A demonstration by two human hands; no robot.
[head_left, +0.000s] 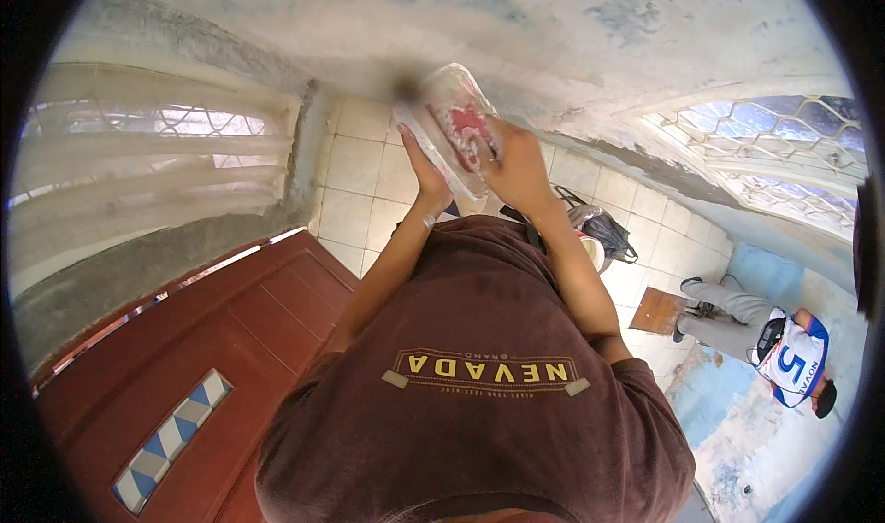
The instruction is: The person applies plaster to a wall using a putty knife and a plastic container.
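Both hands are raised toward the far wall (553, 35) and hold one object between them: a flat clear packet (450, 127) with red and white contents. The packet's long axis runs from far-left to near-right, tilted, with its flat face turned toward the wall surface.

The left hand (426, 180) grasps the packet's left long edge from below, fingers extended up along that edge. The right hand (518, 168) is clenched over the near-right end, covering that corner. The right hand sits slightly farther and higher; the left is nearer the body. Whether the packet touches the wall cannot be told.

Below, a tiled floor (355, 187) shows beside a red door (212, 357). A second person (765, 339) sits well apart at right.
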